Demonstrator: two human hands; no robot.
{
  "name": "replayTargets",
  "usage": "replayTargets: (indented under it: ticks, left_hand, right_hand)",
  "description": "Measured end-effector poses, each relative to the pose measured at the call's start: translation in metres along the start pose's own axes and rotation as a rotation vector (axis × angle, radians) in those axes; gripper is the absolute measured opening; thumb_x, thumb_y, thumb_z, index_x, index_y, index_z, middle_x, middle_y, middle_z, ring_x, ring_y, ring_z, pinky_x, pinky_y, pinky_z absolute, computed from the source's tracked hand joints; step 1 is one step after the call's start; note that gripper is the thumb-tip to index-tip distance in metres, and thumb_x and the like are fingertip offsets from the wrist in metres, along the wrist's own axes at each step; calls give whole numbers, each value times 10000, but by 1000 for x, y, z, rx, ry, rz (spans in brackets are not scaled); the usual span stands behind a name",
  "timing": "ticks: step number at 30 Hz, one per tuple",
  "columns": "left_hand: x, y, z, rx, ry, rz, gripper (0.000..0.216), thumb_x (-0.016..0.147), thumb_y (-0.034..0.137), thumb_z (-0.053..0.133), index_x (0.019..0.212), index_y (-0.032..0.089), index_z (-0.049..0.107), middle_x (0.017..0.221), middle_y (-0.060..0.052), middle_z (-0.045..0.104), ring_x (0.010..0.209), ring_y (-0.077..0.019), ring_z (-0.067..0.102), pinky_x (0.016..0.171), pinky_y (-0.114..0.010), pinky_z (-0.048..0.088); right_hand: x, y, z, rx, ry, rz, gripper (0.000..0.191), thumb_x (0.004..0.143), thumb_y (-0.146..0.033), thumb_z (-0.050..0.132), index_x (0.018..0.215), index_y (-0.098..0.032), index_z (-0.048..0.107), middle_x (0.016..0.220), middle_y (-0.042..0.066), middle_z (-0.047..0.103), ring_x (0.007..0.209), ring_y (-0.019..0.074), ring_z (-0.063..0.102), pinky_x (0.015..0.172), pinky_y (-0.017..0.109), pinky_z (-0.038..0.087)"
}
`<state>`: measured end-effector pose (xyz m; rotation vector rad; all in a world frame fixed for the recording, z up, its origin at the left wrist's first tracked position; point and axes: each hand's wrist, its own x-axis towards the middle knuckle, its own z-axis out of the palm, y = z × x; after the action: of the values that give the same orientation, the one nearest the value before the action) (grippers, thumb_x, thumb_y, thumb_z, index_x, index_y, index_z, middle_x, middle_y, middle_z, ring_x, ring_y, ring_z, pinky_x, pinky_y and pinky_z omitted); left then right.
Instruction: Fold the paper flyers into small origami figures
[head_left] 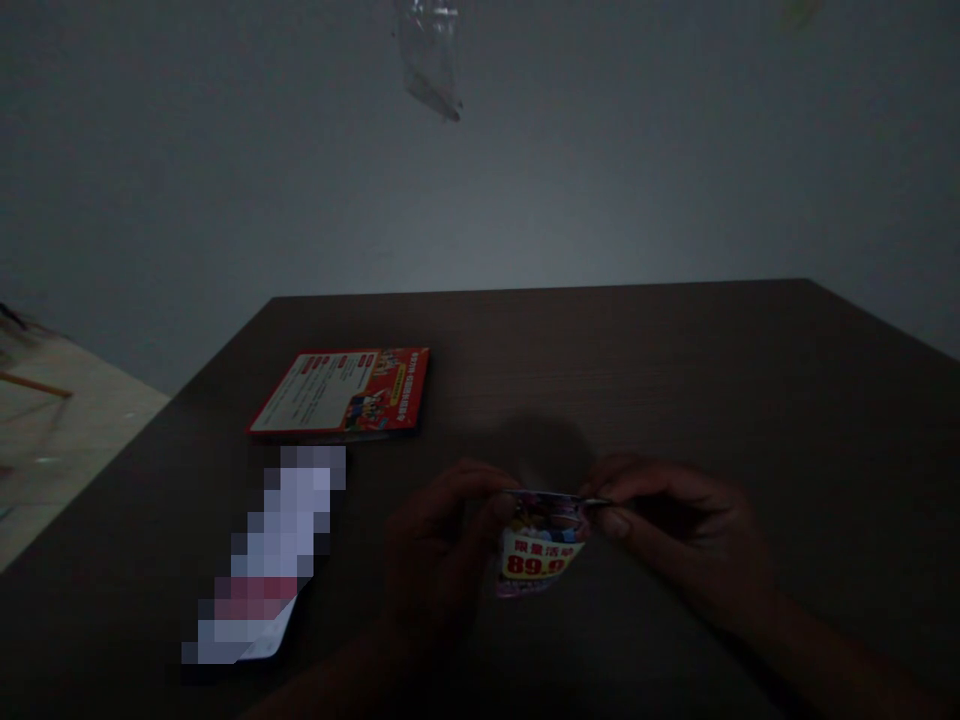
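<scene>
left hand [442, 555] and right hand [694, 535] pinching opposite edges of small multicoloured printed sheet [540, 558], red-and-white rectangular printed item [341, 392] farther left, dark-brown tabletop [637, 370] beneath

Head-worn view — facing forward and down, close over the table [675, 375].

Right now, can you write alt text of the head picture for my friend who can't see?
A left hand and right hand pinch a small printed packet above a dark table. To the left lie a red-and-white booklet and, nearer, a pixelated phone-like object.
</scene>
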<state>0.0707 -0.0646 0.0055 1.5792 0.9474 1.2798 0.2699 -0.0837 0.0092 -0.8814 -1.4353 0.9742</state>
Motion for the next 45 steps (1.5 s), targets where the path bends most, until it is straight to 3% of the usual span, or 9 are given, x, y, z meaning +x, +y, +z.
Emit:
replayTargets:
  ticks: [21, 29, 38, 45]
  left_hand:
    - [-2, 1, 1, -68, 10, 43, 88, 810, 129, 604, 812, 179, 677, 773, -19, 653, 732, -142, 623, 634, -228, 507]
    - [-2, 3, 3, -63, -46, 112, 109, 809, 114, 598, 832, 187, 675, 773, -25, 656, 729, -149, 629, 640, -253, 516]
    - [-1, 3, 5, -50, -99, 183, 119, 808, 115, 594, 855, 178, 683, 770, -52, 669, 724, -169, 633, 654, -288, 516]
    - [0, 5, 5, -79, -90, 141, 94, 806, 139, 609, 836, 180, 688, 765, -57, 667, 724, -176, 632, 655, -295, 522]
  right_hand:
    - [1, -5, 1, -100, 29, -60, 153, 764, -97, 654, 828, -224, 708, 758, 43, 709, 702, 173, 662, 590, 282, 536]
    - [3, -4, 4, -114, -74, -112, 263, 736, -83, 662, 946, -238, 690, 829, 53, 697, 787, 198, 651, 649, 329, 538]
    - [8, -11, 9, -163, -88, -207, 224, 745, -43, 630, 862, -218, 706, 755, 51, 689, 687, 175, 649, 584, 316, 537]
    - [7, -11, 7, -149, -107, -211, 227, 739, -41, 632, 869, -213, 701, 740, 58, 688, 672, 181, 645, 597, 332, 539]
